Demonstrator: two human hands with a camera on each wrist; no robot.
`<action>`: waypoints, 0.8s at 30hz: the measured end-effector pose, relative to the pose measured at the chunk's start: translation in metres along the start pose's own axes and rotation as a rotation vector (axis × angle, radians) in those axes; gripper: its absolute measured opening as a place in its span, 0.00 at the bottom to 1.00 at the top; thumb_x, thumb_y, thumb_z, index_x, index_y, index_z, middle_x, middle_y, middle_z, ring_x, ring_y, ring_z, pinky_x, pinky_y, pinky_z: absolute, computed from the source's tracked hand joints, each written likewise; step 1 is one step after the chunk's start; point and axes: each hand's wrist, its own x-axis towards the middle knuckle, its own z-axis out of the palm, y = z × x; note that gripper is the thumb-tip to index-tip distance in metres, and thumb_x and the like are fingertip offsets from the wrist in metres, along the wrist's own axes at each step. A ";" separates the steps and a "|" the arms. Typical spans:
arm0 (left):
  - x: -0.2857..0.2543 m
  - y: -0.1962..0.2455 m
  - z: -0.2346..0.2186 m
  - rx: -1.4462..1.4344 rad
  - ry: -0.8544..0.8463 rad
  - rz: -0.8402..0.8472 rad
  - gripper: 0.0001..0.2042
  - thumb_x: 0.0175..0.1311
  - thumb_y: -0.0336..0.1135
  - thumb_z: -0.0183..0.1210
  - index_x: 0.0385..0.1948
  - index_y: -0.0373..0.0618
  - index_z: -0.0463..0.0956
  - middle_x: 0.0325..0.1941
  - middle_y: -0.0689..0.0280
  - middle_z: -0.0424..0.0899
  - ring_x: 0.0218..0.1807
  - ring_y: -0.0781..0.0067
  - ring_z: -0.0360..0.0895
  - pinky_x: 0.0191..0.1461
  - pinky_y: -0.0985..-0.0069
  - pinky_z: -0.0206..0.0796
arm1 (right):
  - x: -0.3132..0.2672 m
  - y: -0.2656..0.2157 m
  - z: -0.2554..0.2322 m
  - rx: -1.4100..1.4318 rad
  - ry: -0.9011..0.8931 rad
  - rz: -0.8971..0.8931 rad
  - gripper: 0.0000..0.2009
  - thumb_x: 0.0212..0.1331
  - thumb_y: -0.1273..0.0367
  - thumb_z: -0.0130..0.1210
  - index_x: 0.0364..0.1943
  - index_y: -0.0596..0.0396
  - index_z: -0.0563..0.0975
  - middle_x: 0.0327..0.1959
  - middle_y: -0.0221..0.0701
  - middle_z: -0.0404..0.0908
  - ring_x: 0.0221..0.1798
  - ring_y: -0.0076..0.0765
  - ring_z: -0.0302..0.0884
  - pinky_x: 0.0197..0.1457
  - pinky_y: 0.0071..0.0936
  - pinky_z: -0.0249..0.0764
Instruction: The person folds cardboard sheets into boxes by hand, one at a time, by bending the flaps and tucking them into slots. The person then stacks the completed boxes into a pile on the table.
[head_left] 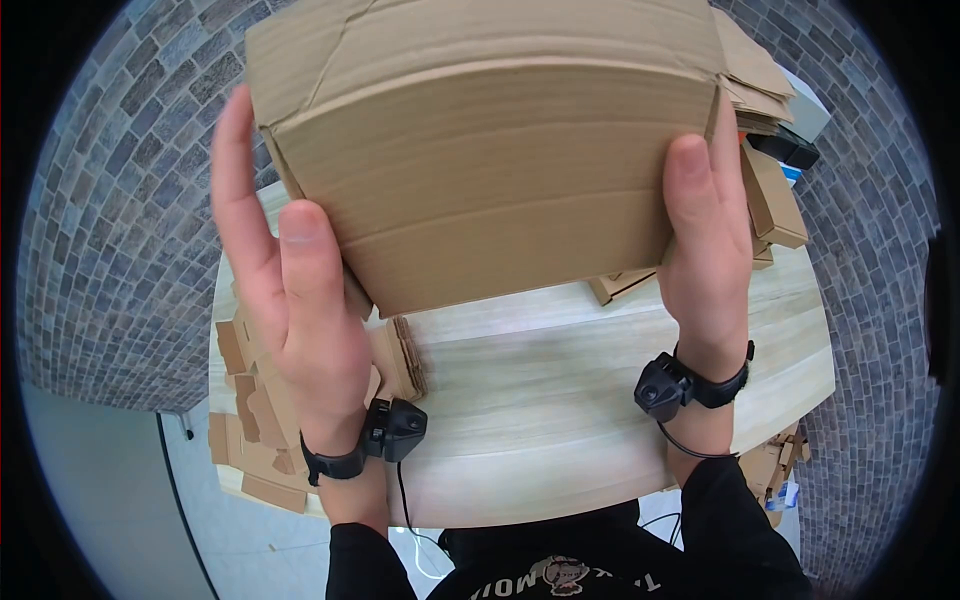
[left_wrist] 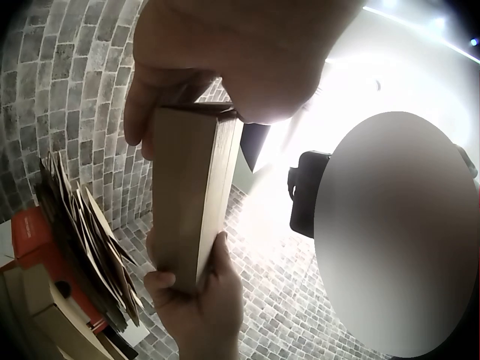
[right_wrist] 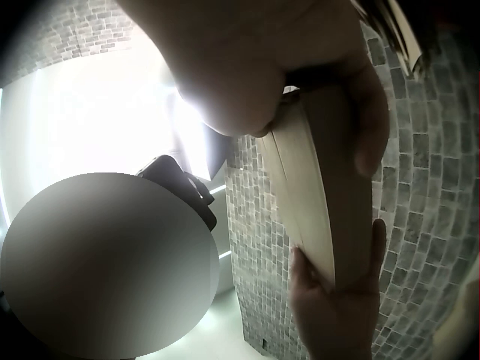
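A brown cardboard box [head_left: 500, 180] is held up above the table, its broad face and creased upper flap towards the head camera. My left hand [head_left: 315, 310] grips its left end, thumb on the near edge and fingers along the side. At the opposite end my right hand [head_left: 705, 240] holds it the same way, thumb pressed near the corner. The left wrist view shows the box [left_wrist: 184, 195] from its narrow side, with the right hand [left_wrist: 199, 307] at the far end. From the right wrist, the box [right_wrist: 322, 180] stretches towards the left hand [right_wrist: 337, 311].
Flattened cardboard pieces [head_left: 265, 430] cover the table's left side, beside a small cardboard stack [head_left: 405, 360]. Flat sheets [head_left: 760, 85] and small boxes [head_left: 775, 200] are piled at the back right. More cardboard [head_left: 770, 465] lies beyond the table [head_left: 530, 420] at lower right. A brick-patterned wall [head_left: 130, 200] surrounds it.
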 end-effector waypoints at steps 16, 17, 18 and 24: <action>0.003 0.009 -0.004 -0.279 -0.026 -0.154 0.25 0.74 0.38 0.39 0.68 0.35 0.49 0.66 0.56 0.65 0.66 0.69 0.62 0.69 0.73 0.53 | -0.006 0.002 0.003 -0.047 -0.209 0.008 0.37 0.67 0.53 0.48 0.68 0.66 0.49 0.63 0.40 0.63 0.65 0.34 0.60 0.67 0.28 0.55; 0.004 0.005 -0.005 -0.070 -0.008 -0.105 0.24 0.74 0.37 0.39 0.67 0.34 0.51 0.64 0.55 0.67 0.65 0.70 0.65 0.67 0.74 0.55 | -0.007 0.001 0.004 -0.013 -0.230 0.029 0.37 0.67 0.54 0.48 0.69 0.66 0.49 0.63 0.40 0.63 0.65 0.33 0.60 0.67 0.28 0.55; 0.004 0.002 -0.009 -0.071 -0.008 -0.105 0.24 0.74 0.37 0.39 0.67 0.34 0.51 0.64 0.55 0.67 0.65 0.70 0.65 0.67 0.74 0.55 | -0.008 0.001 0.007 -0.014 -0.230 0.029 0.37 0.67 0.54 0.48 0.69 0.66 0.49 0.63 0.40 0.63 0.65 0.33 0.60 0.67 0.28 0.55; 0.002 0.005 -0.006 -0.219 0.168 -0.154 0.19 0.72 0.37 0.46 0.57 0.33 0.64 0.50 0.60 0.78 0.49 0.77 0.74 0.55 0.79 0.64 | -0.009 0.008 0.029 0.004 -0.080 -0.072 0.36 0.68 0.56 0.46 0.70 0.64 0.46 0.66 0.42 0.60 0.67 0.35 0.59 0.69 0.29 0.53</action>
